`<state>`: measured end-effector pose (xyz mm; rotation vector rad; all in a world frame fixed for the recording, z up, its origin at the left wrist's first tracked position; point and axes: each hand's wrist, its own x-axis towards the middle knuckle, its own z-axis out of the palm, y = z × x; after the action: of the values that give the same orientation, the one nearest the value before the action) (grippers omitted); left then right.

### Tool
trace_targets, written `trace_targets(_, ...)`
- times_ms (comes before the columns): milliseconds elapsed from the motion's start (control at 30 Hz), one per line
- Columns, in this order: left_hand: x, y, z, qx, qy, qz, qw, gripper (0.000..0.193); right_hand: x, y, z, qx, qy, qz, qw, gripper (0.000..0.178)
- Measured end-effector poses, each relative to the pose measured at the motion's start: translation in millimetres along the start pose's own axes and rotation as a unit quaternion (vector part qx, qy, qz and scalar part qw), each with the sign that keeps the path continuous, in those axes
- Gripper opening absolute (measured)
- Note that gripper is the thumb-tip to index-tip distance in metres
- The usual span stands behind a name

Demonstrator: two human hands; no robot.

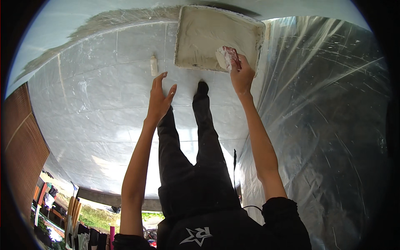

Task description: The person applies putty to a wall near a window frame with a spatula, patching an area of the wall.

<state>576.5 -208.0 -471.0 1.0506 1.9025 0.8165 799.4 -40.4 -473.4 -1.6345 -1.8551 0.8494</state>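
- Big grey floor sheet (112,96): it lies far below the fingers of both hands. It looks smooth and a bit shiny, with fold lines and white smears. It is probably there to keep drips off the floor.
- Clear plastic sheet (316,108): it hangs to the right of the right-hand fingers. It is thin, crinkly and spotted with white, likely to stop splashes.
- Tray (176,52): a wide box with low sides and a messy rim, just past the right-hand fingers. The low sides seem made to keep the mush in and let a tool reach it.
- Paste (208,31): it fills the tray, ahead and to the left of the right-hand fingers. It is pale, thick and creamy, with swirls on top.
- Right hand (242,75): its fingers are curled tight around a scraper (229,54), over the tray's near right corner. A firm hold like this should help with sticky stuff.
- Left hand (159,98): its fingers are spread and hold nothing, maybe for balance.
- The scraper: its red-brown handle is in the right-hand fingers, smeared white. I can't tell if its edge touches the paste.
- Pale bottle-like thing (154,65): small and narrow, past the left fingertips.
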Motion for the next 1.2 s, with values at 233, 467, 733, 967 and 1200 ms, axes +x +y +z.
trace_targets(233,64.7,-47.5,44.6,-0.014,0.002,0.034,0.999,0.088,13.9,32.1,48.6,-0.068,-0.041,-0.047,0.996,0.017)
trace_targets(467,91.5,-56.3,71.6,-0.009,-0.017,0.069,0.997,0.100,15.7,46.0,53.6,-0.092,-0.041,-0.084,0.991,0.016)
trace_targets(733,90.8,-59.5,83.2,-0.049,0.032,0.074,0.996,0.091,18.7,50.5,55.0,-0.103,-0.074,-0.151,0.980,0.017)
trace_targets(967,90.6,-58.2,84.1,-0.036,0.062,0.093,0.993,0.094,16.7,48.9,44.7,-0.116,-0.147,-0.244,0.952,0.031)
trace_targets(1200,89.2,-53.1,85.9,-0.036,0.064,0.080,0.994,0.092,22.4,48.9,40.7,-0.108,-0.197,-0.266,0.938,0.017)
